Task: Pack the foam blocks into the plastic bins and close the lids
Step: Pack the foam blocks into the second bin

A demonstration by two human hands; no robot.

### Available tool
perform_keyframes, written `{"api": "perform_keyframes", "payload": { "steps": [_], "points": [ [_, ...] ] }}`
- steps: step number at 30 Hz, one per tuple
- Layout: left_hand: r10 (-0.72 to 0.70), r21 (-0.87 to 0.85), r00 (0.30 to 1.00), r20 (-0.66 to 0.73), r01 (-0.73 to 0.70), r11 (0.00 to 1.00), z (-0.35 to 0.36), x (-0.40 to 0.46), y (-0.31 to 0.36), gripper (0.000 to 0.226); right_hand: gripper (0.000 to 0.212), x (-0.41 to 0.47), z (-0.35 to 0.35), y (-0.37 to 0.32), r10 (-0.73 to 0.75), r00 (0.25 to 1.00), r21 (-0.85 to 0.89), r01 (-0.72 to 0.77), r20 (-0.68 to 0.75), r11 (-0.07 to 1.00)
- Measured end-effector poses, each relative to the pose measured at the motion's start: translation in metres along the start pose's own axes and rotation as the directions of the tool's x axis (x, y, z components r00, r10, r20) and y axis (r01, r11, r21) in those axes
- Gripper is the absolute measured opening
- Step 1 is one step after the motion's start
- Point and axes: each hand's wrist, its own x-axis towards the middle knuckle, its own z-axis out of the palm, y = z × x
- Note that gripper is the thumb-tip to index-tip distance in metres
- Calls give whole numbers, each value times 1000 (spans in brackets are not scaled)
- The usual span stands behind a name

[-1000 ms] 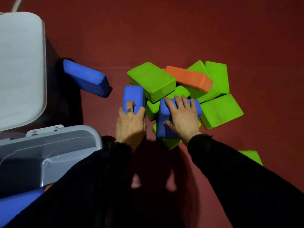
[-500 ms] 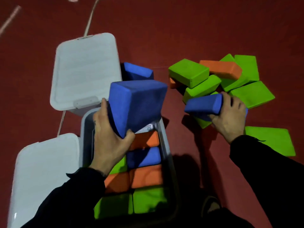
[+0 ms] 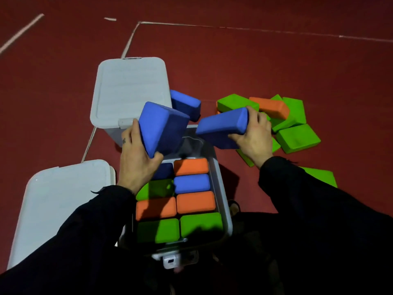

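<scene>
An open grey plastic bin (image 3: 223,201) stands in front of me, filled in two rows with orange, blue and green foam blocks. My left hand (image 3: 136,165) grips a blue block (image 3: 160,127) above the bin's far left end. My right hand (image 3: 254,138) grips another blue block (image 3: 223,124) over the bin's far right corner. A pile of green blocks (image 3: 297,138) with an orange block (image 3: 270,107) on top lies on the floor to the right.
A closed bin with a white lid (image 3: 129,91) stands behind the open one, a blue block (image 3: 187,104) leaning by it. A white lid (image 3: 57,201) lies to my left. One green block (image 3: 321,175) lies by my right sleeve. The floor is red with white lines.
Both hands lifted blue blocks from the floor pile. The left one reached the bin first, and the right one has now swung left to the bin's far corner.
</scene>
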Motion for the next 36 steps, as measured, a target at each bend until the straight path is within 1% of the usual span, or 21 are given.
{"api": "perform_keyframes", "payload": {
  "steps": [3, 6, 9, 11, 12, 14, 15, 17, 19, 20, 23, 25, 27, 30, 31, 33, 36],
  "points": [
    [22, 62, 999, 31, -24, 998, 3, 18, -10, 101, 96, 5, 18, -8, -57, 998, 27, 57, -12, 998],
    [75, 215, 995, 69, -88, 973, 13, 47, -37, 95, 94, 11, 43, -23, -134, 988, 94, 141, -77, 986],
    [24, 312, 993, 118, -60, 948, 30, 68, -64, 92, 91, 13, 70, -37, -129, 980, 119, 148, -153, 982],
    [19, 316, 994, 105, -52, 947, 37, 76, -78, 87, 89, 12, 87, -42, -109, 979, 127, 132, -172, 983],
    [42, 301, 995, 91, -68, 951, 37, 80, -84, 84, 89, 13, 95, -42, -105, 979, 125, 127, -173, 984],
    [131, 296, 986, 99, -155, 942, 33, 84, -98, 79, 87, 12, 108, -41, -110, 981, 102, 128, -162, 987],
    [177, 312, 976, 126, -208, 927, 30, 83, -103, 79, 86, 9, 114, -40, -112, 982, 94, 127, -150, 987],
    [249, 354, 944, 217, -314, 881, 29, 76, -112, 79, 87, 5, 124, -37, -118, 987, 87, 127, -109, 988],
    [263, 390, 912, 315, -377, 840, 38, 67, -119, 80, 88, 1, 133, -35, -138, 989, 68, 142, -62, 988],
    [243, 405, 905, 350, -380, 832, 45, 65, -120, 81, 87, 2, 136, -35, -159, 986, 50, 162, -47, 986],
    [123, 443, 896, 426, -325, 835, 69, 71, -122, 87, 83, 4, 144, -33, -268, 963, -34, 269, 19, 963],
    [48, 448, 876, 480, -292, 845, 83, 77, -124, 95, 84, 2, 151, -34, -355, 929, -90, 364, 105, 927],
    [-38, 449, 853, 521, -236, 862, 96, 81, -133, 100, 87, 3, 161, -38, -396, 896, -112, 422, 202, 900],
    [-231, 478, 824, 518, -55, 877, 110, 82, -149, 106, 91, 15, 181, -46, -388, 867, -148, 448, 314, 882],
    [-264, 496, 813, 519, -35, 868, 116, 80, -153, 107, 92, 20, 188, -47, -380, 857, -166, 455, 348, 875],
    [-274, 541, 814, 512, -58, 839, 129, 74, -158, 101, 91, 27, 204, -44, -361, 830, -190, 472, 426, 861],
    [-259, 611, 830, 494, -120, 783, 148, 72, -165, 86, 82, 22, 237, -29, -320, 760, -165, 484, 566, 859]
  ]
}}
